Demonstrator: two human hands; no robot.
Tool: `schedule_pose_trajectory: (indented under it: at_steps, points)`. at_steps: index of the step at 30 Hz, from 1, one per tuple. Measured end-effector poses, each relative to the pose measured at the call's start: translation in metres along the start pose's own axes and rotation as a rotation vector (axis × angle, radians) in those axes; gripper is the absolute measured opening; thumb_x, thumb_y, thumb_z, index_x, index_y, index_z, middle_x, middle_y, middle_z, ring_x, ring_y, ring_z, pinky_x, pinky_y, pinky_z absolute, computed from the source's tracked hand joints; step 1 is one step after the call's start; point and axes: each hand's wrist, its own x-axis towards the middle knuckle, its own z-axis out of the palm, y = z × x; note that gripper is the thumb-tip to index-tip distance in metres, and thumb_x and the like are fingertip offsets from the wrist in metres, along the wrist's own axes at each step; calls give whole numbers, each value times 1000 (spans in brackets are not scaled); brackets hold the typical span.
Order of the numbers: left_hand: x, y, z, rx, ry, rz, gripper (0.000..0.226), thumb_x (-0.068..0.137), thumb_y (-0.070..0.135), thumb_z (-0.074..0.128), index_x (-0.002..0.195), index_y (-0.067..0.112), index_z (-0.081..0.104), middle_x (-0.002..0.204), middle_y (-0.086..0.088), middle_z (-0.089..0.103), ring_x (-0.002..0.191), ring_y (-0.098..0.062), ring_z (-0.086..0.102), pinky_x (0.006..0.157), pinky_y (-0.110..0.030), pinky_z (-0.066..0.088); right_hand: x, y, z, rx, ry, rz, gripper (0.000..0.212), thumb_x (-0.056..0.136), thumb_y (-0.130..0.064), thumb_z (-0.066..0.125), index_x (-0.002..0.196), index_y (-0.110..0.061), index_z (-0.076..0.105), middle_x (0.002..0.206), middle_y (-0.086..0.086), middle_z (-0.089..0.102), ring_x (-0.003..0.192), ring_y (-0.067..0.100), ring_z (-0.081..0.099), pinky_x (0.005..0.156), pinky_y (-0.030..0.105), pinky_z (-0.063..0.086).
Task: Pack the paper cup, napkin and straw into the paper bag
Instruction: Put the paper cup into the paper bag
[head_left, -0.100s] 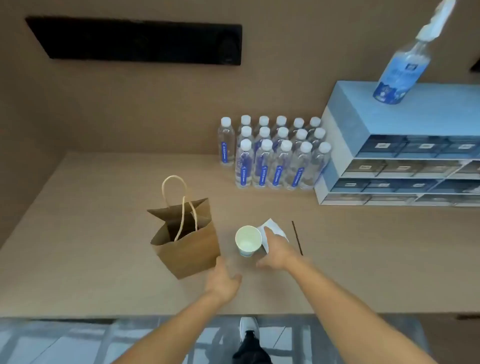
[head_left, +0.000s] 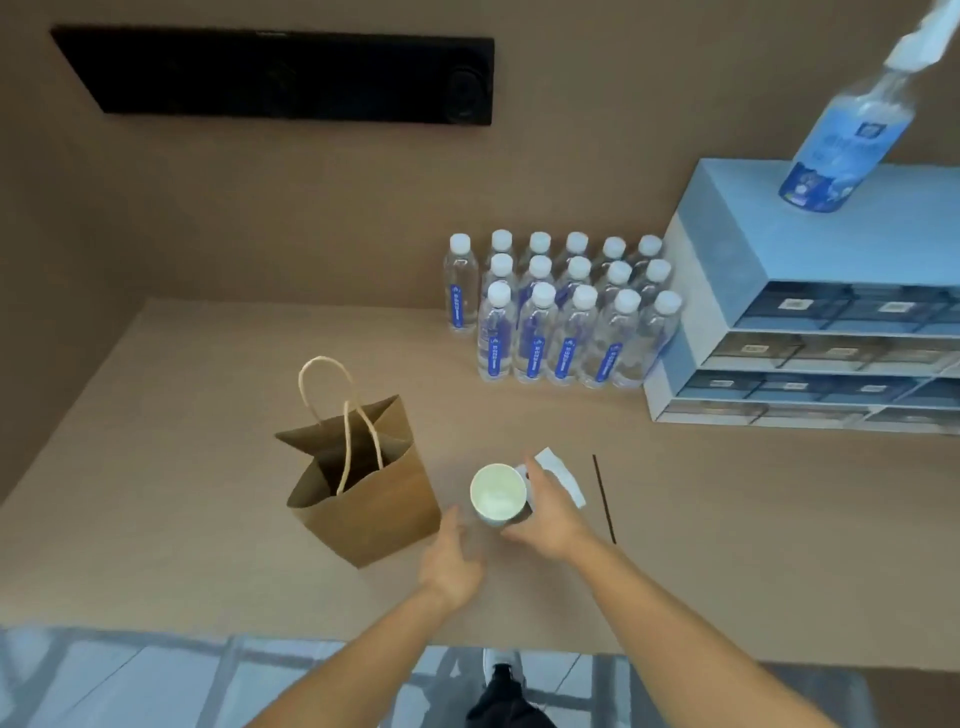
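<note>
Cup grab, first item of three

Right hand was curled around the paper cup from its right side, fingers spread along the wall; we could not tell whether the grasp had actually closed. Left hand sat loose and empty near the table edge, just beside the paper bag corner. Cup stood upright on the table, between bag and napkin, which lay flat and partly under our right fingers. Straw lay further right, apart from the rest.

We judged this as step one: nothing looked packed (bag interior partly in shadow). Next move calls for lifting the cup clear and lowering it upright through the bag mouth, past the two handles; the left hand probably needs to steady the bag.

Counts: one cup, one napkin, one straw, one bag, sixteen water bottles, one spray bottle, one drawer cabinet.
</note>
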Motion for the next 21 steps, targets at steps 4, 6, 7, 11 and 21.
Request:
schedule_pose_trajectory:
  at_steps: [4,6,7,11,21]
  points:
    - [9,28,9,-34,132,46,54,90,5,52,138,28,41,137,1,57,123,-22,52,104,-31,40,26,6,11,112,-6,-110,71,64,-16,79,128,-27,49,115,-4,64,108,18,60,91,31,51]
    - [-1,43,3,-34,133,60,53,92,2,50,139,23,42,139,-1,54,126,-21,50,102,-25,35,28,3,4,48,-30,-119,49,61,-25,78,105,-28,56,94,-9,69,90,15,65,75,26,56]
    - [-9,51,-4,-30,94,93,54,92,1,51,140,21,40,140,-2,53,128,-20,48,102,-22,34,28,-1,-2,-15,-28,-132,46,59,-35,78,98,-31,55,84,-12,67,82,12,64,65,19,54]
    - [-64,75,-66,127,-110,286,52,90,8,61,136,26,45,129,3,60,118,-8,54,98,-23,45,23,-38,-49,-207,-102,-272,60,52,-59,71,103,-38,47,93,-13,68,91,15,62,78,31,53]
    - [-120,78,-236,1149,257,876,55,78,10,75,128,19,53,131,-5,57,117,-23,50,88,-31,54,-9,-191,-153,-233,-73,-641,52,59,-54,74,100,-43,43,89,-25,57,87,-11,53,57,15,41]
